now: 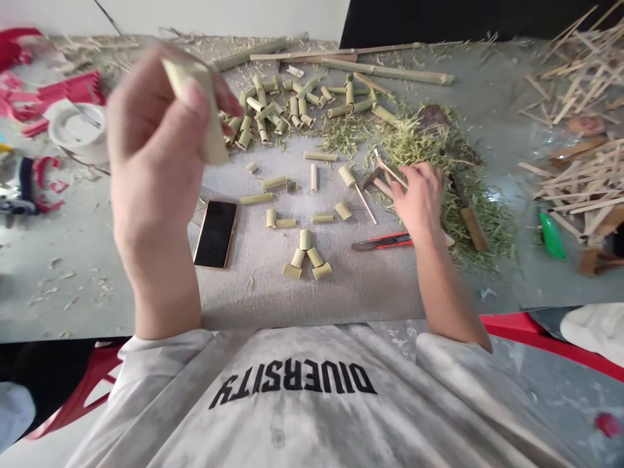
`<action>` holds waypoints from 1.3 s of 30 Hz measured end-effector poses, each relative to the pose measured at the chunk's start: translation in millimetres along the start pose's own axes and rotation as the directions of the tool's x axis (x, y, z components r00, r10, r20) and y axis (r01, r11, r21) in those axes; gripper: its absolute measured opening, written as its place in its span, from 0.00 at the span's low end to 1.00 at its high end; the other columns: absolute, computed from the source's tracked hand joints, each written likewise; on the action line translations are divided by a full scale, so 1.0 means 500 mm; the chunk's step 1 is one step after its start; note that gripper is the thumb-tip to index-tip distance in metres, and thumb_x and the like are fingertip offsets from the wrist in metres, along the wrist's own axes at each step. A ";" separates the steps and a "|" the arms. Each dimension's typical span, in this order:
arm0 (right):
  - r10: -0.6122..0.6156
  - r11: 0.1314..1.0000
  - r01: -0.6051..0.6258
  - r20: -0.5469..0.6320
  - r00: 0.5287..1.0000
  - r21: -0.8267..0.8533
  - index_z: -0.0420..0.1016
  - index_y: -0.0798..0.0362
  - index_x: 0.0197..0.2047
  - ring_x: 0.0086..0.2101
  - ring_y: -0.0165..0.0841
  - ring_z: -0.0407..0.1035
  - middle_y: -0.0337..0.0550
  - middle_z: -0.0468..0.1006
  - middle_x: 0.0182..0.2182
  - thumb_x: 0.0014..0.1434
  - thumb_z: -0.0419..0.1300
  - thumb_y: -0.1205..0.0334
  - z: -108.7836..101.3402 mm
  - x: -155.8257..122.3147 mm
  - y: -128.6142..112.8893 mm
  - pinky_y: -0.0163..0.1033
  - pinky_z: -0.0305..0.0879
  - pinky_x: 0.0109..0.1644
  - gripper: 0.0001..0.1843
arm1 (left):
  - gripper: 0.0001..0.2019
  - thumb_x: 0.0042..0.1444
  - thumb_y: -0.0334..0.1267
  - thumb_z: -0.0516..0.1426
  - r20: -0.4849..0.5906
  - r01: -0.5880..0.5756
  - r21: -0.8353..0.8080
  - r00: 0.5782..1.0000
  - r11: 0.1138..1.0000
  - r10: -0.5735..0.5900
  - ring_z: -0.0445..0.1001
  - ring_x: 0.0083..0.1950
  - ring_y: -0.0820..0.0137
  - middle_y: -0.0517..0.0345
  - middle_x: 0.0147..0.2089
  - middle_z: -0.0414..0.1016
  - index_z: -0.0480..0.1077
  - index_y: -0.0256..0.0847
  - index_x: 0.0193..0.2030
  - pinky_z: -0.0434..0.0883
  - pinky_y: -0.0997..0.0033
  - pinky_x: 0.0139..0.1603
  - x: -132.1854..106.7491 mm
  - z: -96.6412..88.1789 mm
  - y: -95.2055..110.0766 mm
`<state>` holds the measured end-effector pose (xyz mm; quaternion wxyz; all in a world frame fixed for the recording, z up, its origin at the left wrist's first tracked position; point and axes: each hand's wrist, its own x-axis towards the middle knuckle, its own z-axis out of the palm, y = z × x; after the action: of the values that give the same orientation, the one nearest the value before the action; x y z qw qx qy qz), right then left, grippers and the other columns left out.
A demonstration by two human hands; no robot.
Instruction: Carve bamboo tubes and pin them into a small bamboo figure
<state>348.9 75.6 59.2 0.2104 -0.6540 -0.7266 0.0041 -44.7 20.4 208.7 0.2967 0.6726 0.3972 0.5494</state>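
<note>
"First, the bamboo piece [213, 140]: position and grip?"

"Held up in the left hand [151, 136], above the table [92, 221], left of centre. Grip closed in a pinch, thumb across the side facing us. Edges blurred."

"Long axis?"

"Slanted: upper end leftward, lower end toward mid-view. Right hand [420, 195] well apart, off to its right and, I judge, lower."

"Right grip?"

"Fingers curled at the near end of a thin stick [389, 168]. Cannot tell whether they have closed on it."

"Stick's lie?"

"From those fingertips away and leftward, far tip on the side toward the bamboo piece. My judgement: that is the key relation. Right hand is the nearer one to the stick."

"Surroundings, working outward?"

"Red cutter [390, 241] beside the right wrist; phone [216, 234] just right of the left forearm. Between the arms, short segments [305, 239] set as a fork. Shavings [409, 140] around the right hand; heap of cut tubes [295, 110] on the far side."
</note>
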 end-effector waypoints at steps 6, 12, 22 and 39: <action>-0.340 0.875 0.301 0.041 0.939 0.379 0.83 0.49 0.52 0.50 0.46 0.78 0.49 0.83 0.49 0.72 0.64 0.62 -0.031 -0.031 -0.100 0.55 0.74 0.58 0.08 | 0.15 0.66 0.49 0.72 0.202 0.270 -0.093 0.948 0.958 -0.248 0.71 0.35 0.72 0.54 0.39 0.80 0.85 0.43 0.53 0.63 0.71 0.29 -0.052 0.062 -0.113; -0.545 0.768 0.456 0.084 0.834 0.450 0.81 0.48 0.52 0.54 0.50 0.74 0.47 0.84 0.49 0.72 0.68 0.61 0.020 -0.066 -0.192 0.60 0.65 0.61 0.07 | 0.21 0.60 0.43 0.75 0.221 0.416 -0.263 0.904 0.870 -0.366 0.80 0.35 0.73 0.60 0.37 0.81 0.79 0.43 0.56 0.75 0.75 0.33 -0.114 0.137 -0.159; -0.482 0.525 0.401 -0.126 0.867 0.751 0.77 0.48 0.53 0.36 0.36 0.72 0.41 0.82 0.38 0.79 0.57 0.43 0.040 -0.120 -0.214 0.46 0.67 0.45 0.18 | 0.18 0.58 0.42 0.77 0.149 0.250 -0.423 0.967 0.871 -0.206 0.91 0.52 0.61 0.56 0.49 0.90 0.79 0.45 0.49 0.89 0.62 0.53 -0.170 0.158 -0.181; -0.491 0.522 0.396 -0.114 0.864 0.755 0.76 0.45 0.45 0.35 0.39 0.74 0.41 0.83 0.36 0.75 0.64 0.45 0.050 -0.141 -0.222 0.49 0.66 0.46 0.13 | 0.14 0.59 0.41 0.75 0.177 0.085 -0.306 0.984 0.948 -0.031 0.87 0.44 0.65 0.52 0.44 0.87 0.81 0.43 0.48 0.85 0.64 0.46 -0.182 0.164 -0.180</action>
<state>240.0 -1.0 46.4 0.4156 -0.2961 -0.8095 0.2902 8.9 -9.2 69.9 0.4481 0.6495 0.2983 0.5370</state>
